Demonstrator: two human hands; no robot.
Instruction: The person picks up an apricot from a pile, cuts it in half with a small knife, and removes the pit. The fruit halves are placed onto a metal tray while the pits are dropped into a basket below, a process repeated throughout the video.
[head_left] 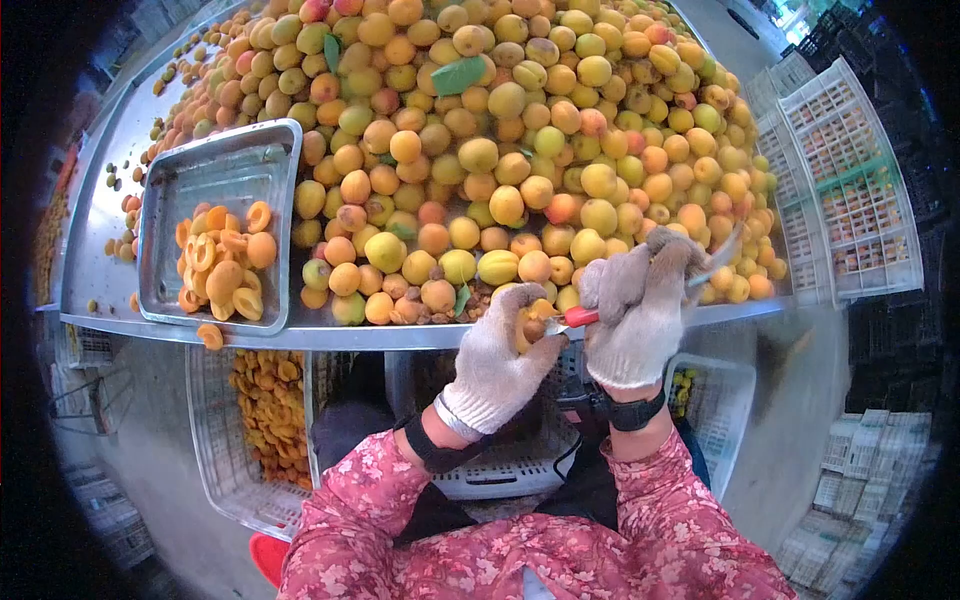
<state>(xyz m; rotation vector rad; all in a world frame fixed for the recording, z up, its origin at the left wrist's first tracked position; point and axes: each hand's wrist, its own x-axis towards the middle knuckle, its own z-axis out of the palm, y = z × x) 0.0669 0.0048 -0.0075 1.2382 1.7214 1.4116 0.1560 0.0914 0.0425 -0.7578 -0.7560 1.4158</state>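
Note:
Both of my hands wear pale knitted gloves, held at the metal table's front edge. My left hand (500, 362) is closed around an apricot (529, 328), with thumb and fingers on its sides. My right hand (634, 318) grips a small red-handled tool (580, 317). Its short metal tip points left and meets the apricot. A thin, pale, curved blade-like piece (722, 252) sticks out past the right side of that fist. Just beyond my hands lies a large heap of apricots (480, 155) with a few green leaves (458, 76).
A metal tray (168, 170) of apricot halves (222, 268) sits at the left; one half (210, 336) lies on the table rim. Below stand a white crate (215, 440) of halves and another crate (725, 405) at right. Stacked white crates (850, 180) flank the table's right side.

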